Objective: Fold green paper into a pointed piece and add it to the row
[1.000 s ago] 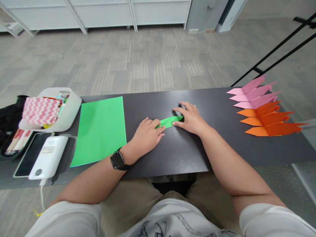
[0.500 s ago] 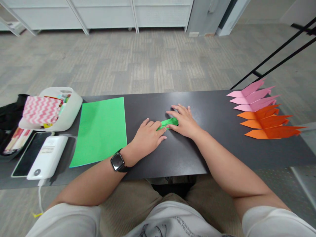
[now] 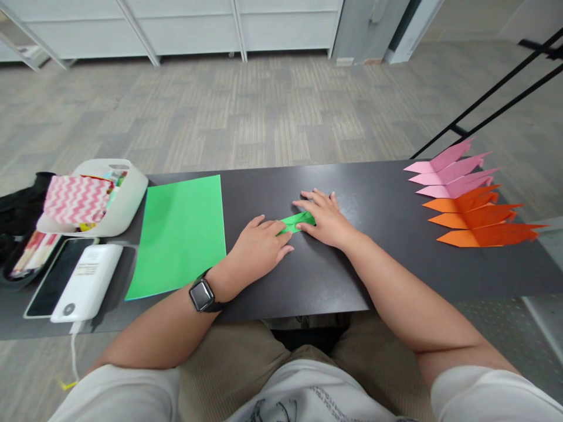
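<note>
A narrow strip of folded green paper lies on the dark tabletop, creased along its length. At its left end my left hand is closed on it, the fingertips pressing it to the table and covering that end. My right hand grips the other end, with the thumb on the paper and the remaining fingers stretched beyond its far edge. My palm hides part of the right end. Left of my hands rests a stack of flat green paper sheets.
Pink folded paper pieces and orange folded paper pieces line the table's right end. At the left are a white basket with a pink zigzag-patterned item, a phone, and a white power bank with a cable.
Both hands have shifted slightly left along the folded green paper's place on the table. The paper looks a little flatter; the hold is otherwise the same.
</note>
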`<state>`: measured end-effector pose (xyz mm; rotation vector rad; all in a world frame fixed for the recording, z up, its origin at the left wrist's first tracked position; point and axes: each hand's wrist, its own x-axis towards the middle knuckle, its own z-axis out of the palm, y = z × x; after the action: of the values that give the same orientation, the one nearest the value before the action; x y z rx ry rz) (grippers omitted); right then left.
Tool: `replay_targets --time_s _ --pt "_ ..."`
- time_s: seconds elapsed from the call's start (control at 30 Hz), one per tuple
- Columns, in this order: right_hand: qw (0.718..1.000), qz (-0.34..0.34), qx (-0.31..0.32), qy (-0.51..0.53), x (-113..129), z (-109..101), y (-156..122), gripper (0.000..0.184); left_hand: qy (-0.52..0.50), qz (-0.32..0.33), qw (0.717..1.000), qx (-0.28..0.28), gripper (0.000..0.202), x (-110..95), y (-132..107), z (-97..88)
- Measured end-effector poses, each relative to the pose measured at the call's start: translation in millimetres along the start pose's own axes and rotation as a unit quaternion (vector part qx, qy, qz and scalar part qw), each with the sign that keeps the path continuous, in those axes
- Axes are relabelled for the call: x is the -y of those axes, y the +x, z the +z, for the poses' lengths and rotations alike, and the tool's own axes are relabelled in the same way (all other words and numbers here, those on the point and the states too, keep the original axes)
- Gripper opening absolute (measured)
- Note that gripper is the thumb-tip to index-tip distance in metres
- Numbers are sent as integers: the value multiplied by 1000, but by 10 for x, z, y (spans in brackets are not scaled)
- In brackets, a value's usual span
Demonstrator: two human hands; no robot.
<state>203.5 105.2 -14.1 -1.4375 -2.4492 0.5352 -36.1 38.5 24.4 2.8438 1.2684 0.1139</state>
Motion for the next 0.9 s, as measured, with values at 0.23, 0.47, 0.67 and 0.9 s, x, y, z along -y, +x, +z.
replay_targets --time_s 0.23,0.47,0.67,0.9 --pt "1000 4 1 -5 6 12 1 59 29 -4 1000 -4 25 -15 2 -98" --pt "1000 2 2 -4 -8 23 -2 59 64 -36 997 4 20 -60 -61 -225" --pt "1000 3 -3 1 -27 47 9 60 53 -40 998 3 21 6 -95 -200" --pt "1000 10 7 -3 5 14 14 60 -35 -40 994 -100 22 188 3 -129"
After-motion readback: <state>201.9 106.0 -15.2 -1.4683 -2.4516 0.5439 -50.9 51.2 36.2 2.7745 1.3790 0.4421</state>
